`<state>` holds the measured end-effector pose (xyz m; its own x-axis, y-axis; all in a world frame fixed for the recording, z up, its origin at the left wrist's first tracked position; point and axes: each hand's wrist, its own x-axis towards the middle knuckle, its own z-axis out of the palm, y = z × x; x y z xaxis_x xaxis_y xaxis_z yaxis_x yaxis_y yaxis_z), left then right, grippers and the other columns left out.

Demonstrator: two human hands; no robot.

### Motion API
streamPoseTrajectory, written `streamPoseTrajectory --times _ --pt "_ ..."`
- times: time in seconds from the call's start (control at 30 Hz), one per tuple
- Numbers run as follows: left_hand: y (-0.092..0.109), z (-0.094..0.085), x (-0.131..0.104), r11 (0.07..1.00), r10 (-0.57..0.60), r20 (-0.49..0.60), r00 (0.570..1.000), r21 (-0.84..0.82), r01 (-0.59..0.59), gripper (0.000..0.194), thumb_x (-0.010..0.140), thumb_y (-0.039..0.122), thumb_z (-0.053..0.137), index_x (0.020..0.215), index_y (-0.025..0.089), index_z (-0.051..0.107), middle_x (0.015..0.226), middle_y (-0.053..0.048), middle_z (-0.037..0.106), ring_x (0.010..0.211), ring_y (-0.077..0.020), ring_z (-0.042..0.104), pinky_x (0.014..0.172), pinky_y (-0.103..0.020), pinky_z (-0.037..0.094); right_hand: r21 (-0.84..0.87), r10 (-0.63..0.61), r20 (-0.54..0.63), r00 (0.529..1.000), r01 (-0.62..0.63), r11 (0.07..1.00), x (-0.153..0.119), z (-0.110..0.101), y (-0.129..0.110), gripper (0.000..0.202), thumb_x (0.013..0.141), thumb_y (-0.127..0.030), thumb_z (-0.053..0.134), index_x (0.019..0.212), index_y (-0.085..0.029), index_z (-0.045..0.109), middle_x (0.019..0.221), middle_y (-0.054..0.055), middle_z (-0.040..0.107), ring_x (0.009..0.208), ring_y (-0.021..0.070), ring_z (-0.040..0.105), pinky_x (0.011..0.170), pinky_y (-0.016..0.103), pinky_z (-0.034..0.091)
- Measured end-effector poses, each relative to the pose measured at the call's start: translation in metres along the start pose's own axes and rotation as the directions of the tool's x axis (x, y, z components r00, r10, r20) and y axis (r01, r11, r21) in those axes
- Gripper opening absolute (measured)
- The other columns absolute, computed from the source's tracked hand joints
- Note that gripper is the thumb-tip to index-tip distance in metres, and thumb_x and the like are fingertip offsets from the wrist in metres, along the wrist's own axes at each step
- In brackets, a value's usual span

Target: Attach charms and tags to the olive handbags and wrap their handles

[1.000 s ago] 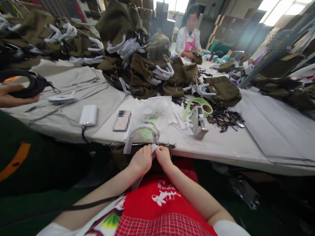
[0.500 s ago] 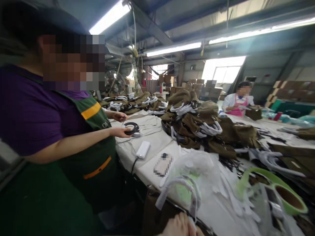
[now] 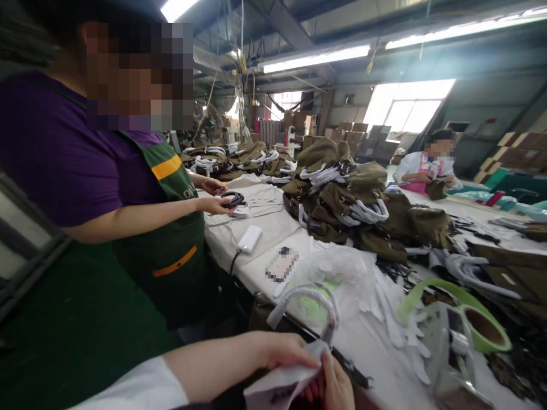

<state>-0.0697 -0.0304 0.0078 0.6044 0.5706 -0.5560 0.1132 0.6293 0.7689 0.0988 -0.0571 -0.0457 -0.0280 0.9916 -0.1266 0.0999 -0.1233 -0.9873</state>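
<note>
My left hand (image 3: 293,350) reaches in from the bottom left and pinches the upper edge of a white sheet with dark marks (image 3: 269,388). Beside it, my right hand (image 3: 336,382) is closed on the same sheet, fingers pointing up. Whether the sheet is paper or thin foam I cannot tell. Just beyond my hands is an olive-brown handbag (image 3: 261,317), partly hidden by my forearm, with a zipper along its top. Its arched handle (image 3: 301,289) is wrapped in white and stands up behind my fingers.
A co-worker in a green apron (image 3: 171,228) holds a coiled black cord (image 3: 233,199) at left. A white power bank (image 3: 249,239) and a phone (image 3: 282,264) lie on the table. Brown bags (image 3: 342,199) pile up behind; a green tape roll (image 3: 487,329) lies right.
My left forearm has come into view, and the white sheet now shows between my hands. The view has tilted down slightly. The far person in the pink apron has lowered the brown piece.
</note>
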Motion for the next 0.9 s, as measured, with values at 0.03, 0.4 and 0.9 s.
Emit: streamPoseTrajectory --times 0.03,0.4,0.9 --pt "0.001 0.004 0.001 0.999 0.025 0.011 1.0 -0.025 -0.025 0.04 0.06 0.052 0.076 0.073 0.015 0.069 0.063 -0.006 0.066 0.061 -0.0242 0.066 0.062 -0.04 0.055 0.04 0.03 0.016 0.999 -0.031 0.999 0.001 0.0 -0.002 0.068 0.073 -0.083 0.049 0.055 -0.018 0.057 0.042 0.0 0.046 0.04 0.0144 0.044 0.041 0.027 0.037" --pt "-0.007 0.009 0.013 0.995 0.087 -0.106 0.991 0.048 -0.082 0.047 0.07 0.053 0.075 0.091 0.012 0.067 0.069 -0.004 0.072 0.054 -0.0135 0.062 0.051 -0.022 0.045 -0.15 0.282 0.241 0.929 -0.251 0.956 -0.01 -0.028 -0.05 0.05 0.087 -0.063 0.048 0.068 -0.019 0.057 0.048 -0.003 0.053 0.035 0.0083 0.043 0.037 0.02 0.031" --pt "-0.013 0.001 0.026 1.0 0.01 -0.136 0.991 0.001 -0.01 0.053 0.063 0.054 0.079 0.094 0.013 0.064 0.071 -0.007 0.074 0.057 -0.0184 0.066 0.055 -0.025 0.047 -0.358 -0.043 -0.583 0.811 -0.209 0.91 0.057 -0.25 -0.081 0.035 0.066 -0.051 0.069 0.066 -0.016 0.074 0.063 0.005 0.068 0.072 0.0226 0.063 0.069 0.032 0.048"
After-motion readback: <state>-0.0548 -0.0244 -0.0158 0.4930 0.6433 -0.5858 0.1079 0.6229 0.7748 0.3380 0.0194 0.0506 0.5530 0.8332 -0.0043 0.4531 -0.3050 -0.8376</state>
